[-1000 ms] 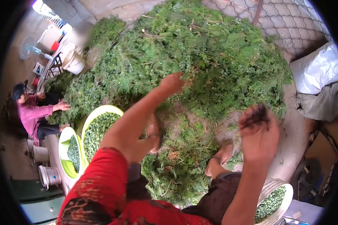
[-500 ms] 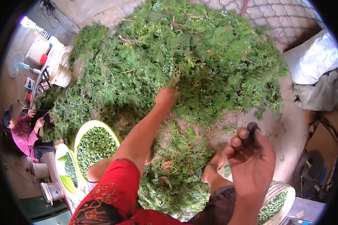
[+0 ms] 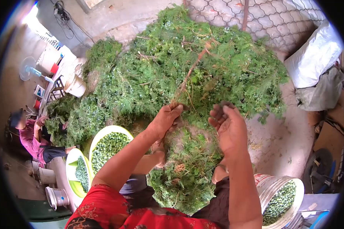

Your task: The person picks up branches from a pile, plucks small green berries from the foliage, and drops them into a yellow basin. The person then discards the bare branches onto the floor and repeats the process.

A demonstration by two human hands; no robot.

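Observation:
My left hand [image 3: 166, 121] is closed around the lower end of a thin brown conifer branch [image 3: 190, 76], which points up and away over the pile. Some of its side twigs look brown and bare. To the right, my right hand [image 3: 231, 128] is raised with the palm partly showing, fingers loosely curled and apart, dark at the tips; I see nothing in it. Beyond both hands spreads a big heap of green conifer cuttings [image 3: 141, 76] dotted with small pale blue-green cones. More green sprigs [image 3: 183, 171] lie on the floor between my feet.
Left of me stand a yellow-green tub [image 3: 110, 147] and another tub [image 3: 77, 171], both holding green cones. A white bucket [image 3: 281, 202] of cones is at my right. Sacks [image 3: 313, 57] lie far right. Another person [image 3: 32, 139] sits at the left; a fan [image 3: 28, 68] stands behind.
My left hand has drawn back from the heap and now shows the branch upright in it. My right hand has moved up and left, closer to it. The view has shifted slightly.

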